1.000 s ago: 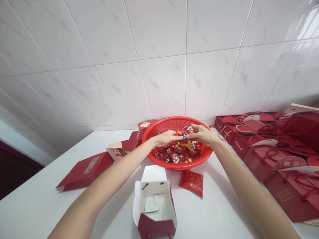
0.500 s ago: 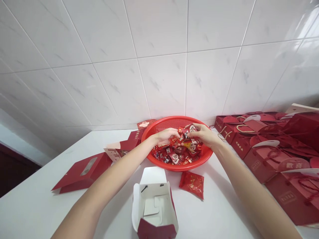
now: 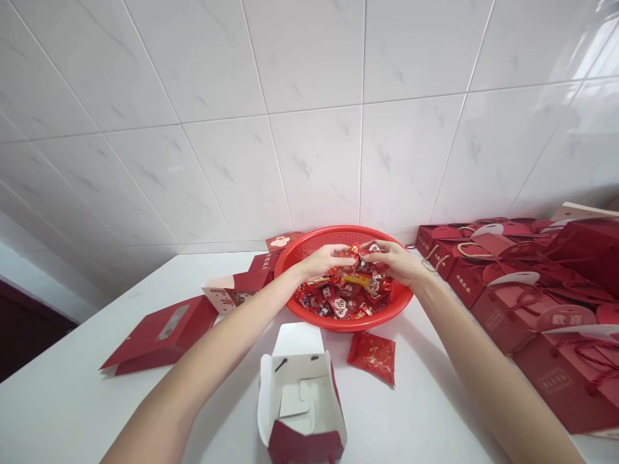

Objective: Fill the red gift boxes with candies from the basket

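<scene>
Left hand [image 3: 323,260] and right hand [image 3: 399,263] converge over the red colander [image 3: 338,325], forearms [image 3: 242,331] extended, fingers [image 3: 342,261] half-curled, pinching wrapped candies [image 3: 363,261].

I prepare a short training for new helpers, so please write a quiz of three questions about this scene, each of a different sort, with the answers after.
1. Choose one. The left hand and the right hand are both at:
A. the tiled wall
B. the sweets in the basket
C. a rope handle

2. True or false? The red packet lies on the table, outside the basket.

3. Short answer. On which side of the picture, left or right, does the large group of boxes stand?

Key: 1. B. 2. True. 3. Right.
</scene>
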Available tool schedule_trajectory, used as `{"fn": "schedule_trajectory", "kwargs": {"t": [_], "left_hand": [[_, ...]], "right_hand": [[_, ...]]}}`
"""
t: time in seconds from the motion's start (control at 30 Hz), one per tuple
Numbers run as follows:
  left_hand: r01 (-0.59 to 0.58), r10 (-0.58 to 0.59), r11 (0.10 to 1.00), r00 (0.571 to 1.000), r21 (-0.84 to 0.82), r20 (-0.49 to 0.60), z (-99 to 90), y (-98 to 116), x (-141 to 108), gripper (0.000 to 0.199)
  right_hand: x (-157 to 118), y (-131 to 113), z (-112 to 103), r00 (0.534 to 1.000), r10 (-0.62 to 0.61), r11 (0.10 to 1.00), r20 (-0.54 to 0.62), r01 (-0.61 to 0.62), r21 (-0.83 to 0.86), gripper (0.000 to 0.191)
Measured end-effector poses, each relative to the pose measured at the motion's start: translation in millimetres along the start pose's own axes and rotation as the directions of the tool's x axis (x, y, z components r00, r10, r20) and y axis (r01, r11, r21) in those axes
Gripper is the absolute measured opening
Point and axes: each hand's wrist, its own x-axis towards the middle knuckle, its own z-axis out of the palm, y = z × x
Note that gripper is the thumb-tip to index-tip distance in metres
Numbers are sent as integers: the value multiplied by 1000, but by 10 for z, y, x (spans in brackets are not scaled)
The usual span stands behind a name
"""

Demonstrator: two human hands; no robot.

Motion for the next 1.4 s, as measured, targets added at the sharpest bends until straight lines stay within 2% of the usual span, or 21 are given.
{"fn": "schedule_trajectory", "kwargs": {"t": [0.2,0.43,0.6,0.73,0.93,1.27,1.4], "left_hand": [[-58,65,991,997,119,-51,-11,6,17,41],[-25,51,978,992,206,-119,-44,-42,41,51],[-70,95,968,991,240,-93,-42,-44,40,52],[-70,84,973,995,218,-56,-34,-47,45,51],[-48,70,971,994,236,-85,-8,-33,39,47],[14,-14,1000,1000,-28,-16,-24,14,8,38],[-2,-4,996,998,-89,-65,-24,31,-15,39]], "right_hand": [[8,6,-19,999,11,1000,53,-13,23,34],[2,-2,-18,994,31,999,106,-35,40,34],[5,7,-26,991,27,999,133,-32,34,34],[-2,10,-20,991,17,999,133,-21,32,34],[3,6,-20,984,9,999,179,-16,39,34],[16,21,-29,990,-29,999,138,31,-8,41],[5,8,9,983,-114,993,141,118,-18,40]]}}
